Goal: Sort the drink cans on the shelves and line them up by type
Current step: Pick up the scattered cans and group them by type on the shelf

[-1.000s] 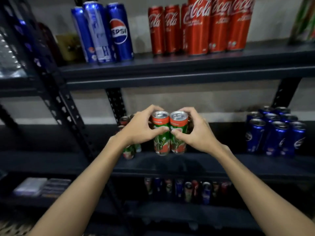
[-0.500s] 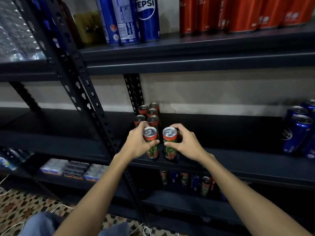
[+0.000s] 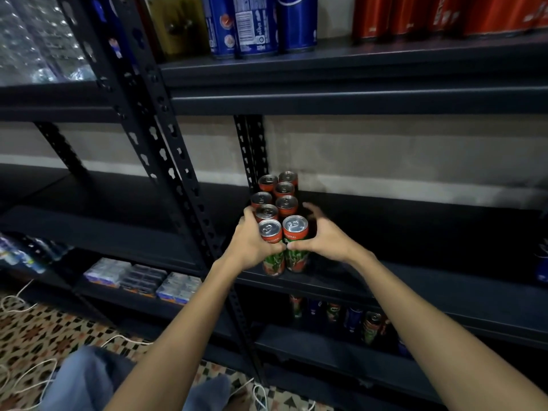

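At the centre of the frame, on the front edge of the middle shelf (image 3: 415, 287), two red-and-green cans stand upright side by side and touching, long axes vertical, silver tops and pull tabs facing up. The left hand (image 3: 252, 247) wraps its fingers round the left can (image 3: 271, 247); the right hand (image 3: 324, 241) curls round the right can (image 3: 295, 244), and the two thumbs meet across the fronts, hiding much of the labels. Just behind, six more cans (image 3: 277, 195) of the same kind stand in two rows running back toward the rear post; only their tops show. Along the top of the frame, blue cans (image 3: 255, 25) and red cans (image 3: 444, 16) on the upper shelf are cut off above. Lower right, mixed cans (image 3: 353, 317) sit in shadow on the bottom shelf, hard to tell apart. Another blue can (image 3: 542, 262) is clipped by the right edge. Lower left, flat packets (image 3: 142, 278) lie on a neighbouring shelf above the patterned floor (image 3: 44, 330).
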